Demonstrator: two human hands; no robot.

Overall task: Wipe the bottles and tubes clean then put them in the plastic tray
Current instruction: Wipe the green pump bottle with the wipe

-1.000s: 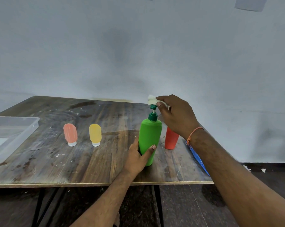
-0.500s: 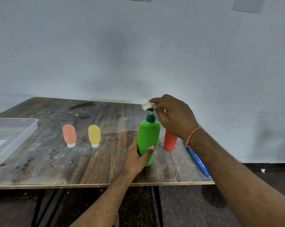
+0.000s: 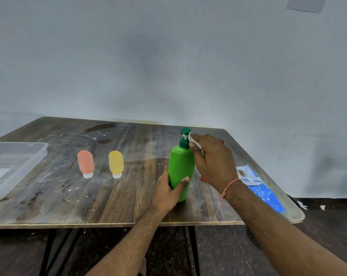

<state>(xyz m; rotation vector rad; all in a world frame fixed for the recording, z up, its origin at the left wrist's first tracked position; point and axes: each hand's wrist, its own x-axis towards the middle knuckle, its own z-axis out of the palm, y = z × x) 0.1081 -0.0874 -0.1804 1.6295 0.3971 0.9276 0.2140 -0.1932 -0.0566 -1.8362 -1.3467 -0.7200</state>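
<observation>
While both hands grip green bottle and wipe, red bottle hides behind.

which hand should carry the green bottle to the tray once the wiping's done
Left, probably. The left hand already grips the green bottle, and the tray lies on its side; the right hand holds the wipe.

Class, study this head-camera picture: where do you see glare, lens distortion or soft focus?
Head view: glare sheens the wet table; the wide lens bows its near edge; the plastic tray at the left margin looks soft; the green pump bottle stays sharp.
</observation>
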